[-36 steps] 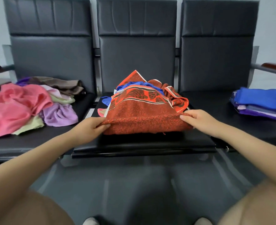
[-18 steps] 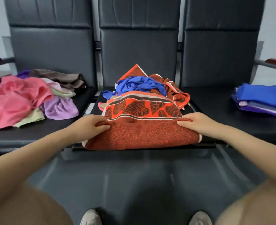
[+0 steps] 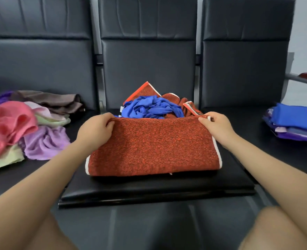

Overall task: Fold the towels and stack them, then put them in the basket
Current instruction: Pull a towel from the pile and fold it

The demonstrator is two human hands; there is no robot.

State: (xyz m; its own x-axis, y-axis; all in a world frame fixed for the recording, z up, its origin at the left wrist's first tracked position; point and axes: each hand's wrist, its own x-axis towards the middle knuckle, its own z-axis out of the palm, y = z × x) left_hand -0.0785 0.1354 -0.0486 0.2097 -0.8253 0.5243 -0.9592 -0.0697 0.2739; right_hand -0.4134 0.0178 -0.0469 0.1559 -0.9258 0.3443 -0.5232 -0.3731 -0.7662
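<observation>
Nearest the camera, the red towel (image 3: 153,147) is being folded on the middle seat (image 3: 158,188) of the row of black chairs, its front fold lying flat with white edging showing at both ends. The far edge is pinched at the left corner by the left hand (image 3: 95,131), fingers curled over the hem, and at the right corner by the right hand (image 3: 216,126), thumb and fingers closed on the cloth. This fold is judged to be half made: the edge is lifted, not yet laid down and smoothed.

Just behind the held edge, a crumpled blue towel (image 3: 151,107) is seen heaped on more patterned red fabric, so at least that one is left unfolded on this seat. On the left seat, a loose pile (image 3: 22,127) of pink, lilac, pale green and brown towels is waiting, none folded. On the right seat, a neat stack (image 3: 295,123) of blue and purple towels is already laid flat, so part of the folding is done.

No basket is shown anywhere, so the final loading is taken to be outstanding, and the task is reckoned under halfway
</observation>
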